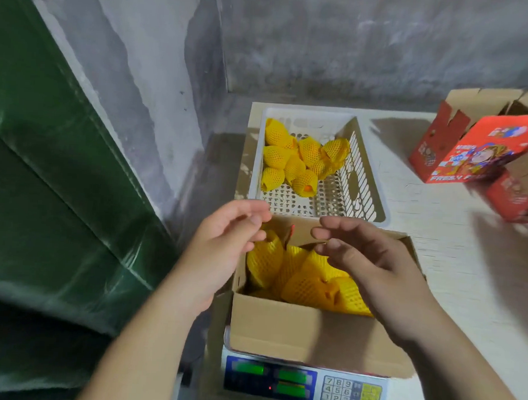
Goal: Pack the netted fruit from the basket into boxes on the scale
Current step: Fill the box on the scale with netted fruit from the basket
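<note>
An open cardboard box [305,330] stands on the scale [305,385] and holds several fruits in yellow foam netting [307,281]. Behind it a white plastic basket [358,186] holds several more netted fruits [292,158] at its far left. My left hand [223,246] hovers over the box's left edge, fingers loosely bent, holding nothing. My right hand [372,266] hovers over the box's right side, fingers relaxed and empty, covering part of the fruit.
Red printed cartons [473,155] with open flaps stand at the table's right. A green tarp [43,188] hangs on the left and a grey wall [326,44] is behind. The scale's keypad [338,393] and green displays face me.
</note>
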Demonstrator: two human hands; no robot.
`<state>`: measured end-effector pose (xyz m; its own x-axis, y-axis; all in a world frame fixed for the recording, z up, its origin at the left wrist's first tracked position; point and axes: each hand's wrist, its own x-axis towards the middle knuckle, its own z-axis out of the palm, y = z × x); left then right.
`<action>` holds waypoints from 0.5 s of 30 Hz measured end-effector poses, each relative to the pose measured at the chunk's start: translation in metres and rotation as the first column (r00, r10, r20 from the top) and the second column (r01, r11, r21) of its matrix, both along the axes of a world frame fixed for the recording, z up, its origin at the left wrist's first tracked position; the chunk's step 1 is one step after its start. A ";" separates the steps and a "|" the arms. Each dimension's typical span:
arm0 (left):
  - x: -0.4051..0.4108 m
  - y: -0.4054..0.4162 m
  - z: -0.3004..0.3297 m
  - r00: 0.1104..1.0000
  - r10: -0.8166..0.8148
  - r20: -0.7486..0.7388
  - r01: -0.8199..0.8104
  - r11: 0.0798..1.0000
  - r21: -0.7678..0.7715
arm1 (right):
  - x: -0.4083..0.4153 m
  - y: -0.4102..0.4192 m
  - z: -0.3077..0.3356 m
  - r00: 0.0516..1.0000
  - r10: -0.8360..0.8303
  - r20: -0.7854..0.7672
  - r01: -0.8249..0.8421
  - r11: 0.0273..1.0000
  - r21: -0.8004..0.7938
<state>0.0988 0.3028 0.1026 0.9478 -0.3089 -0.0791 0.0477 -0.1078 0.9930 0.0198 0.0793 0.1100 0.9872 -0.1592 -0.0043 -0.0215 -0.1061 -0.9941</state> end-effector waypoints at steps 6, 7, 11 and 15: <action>0.132 -0.055 -0.037 0.945 -0.160 0.286 0.034 0.916 0.401 | 0.037 -0.045 -0.013 0.984 -0.174 -0.045 0.174 0.985 0.007; 0.153 -0.064 -0.047 0.911 -0.258 0.322 0.073 0.869 0.490 | 0.048 -0.053 -0.016 0.982 -0.180 -0.057 0.180 0.984 -0.007; 0.217 -0.083 -0.080 0.758 -0.622 0.197 0.198 0.507 0.839 | 0.106 -0.093 -0.025 0.983 -0.136 -0.123 0.097 0.954 -0.284; 0.253 -0.094 -0.110 0.597 -0.799 0.073 0.060 0.136 0.989 | 0.181 -0.134 -0.047 0.970 0.057 -0.238 -0.191 0.783 -0.592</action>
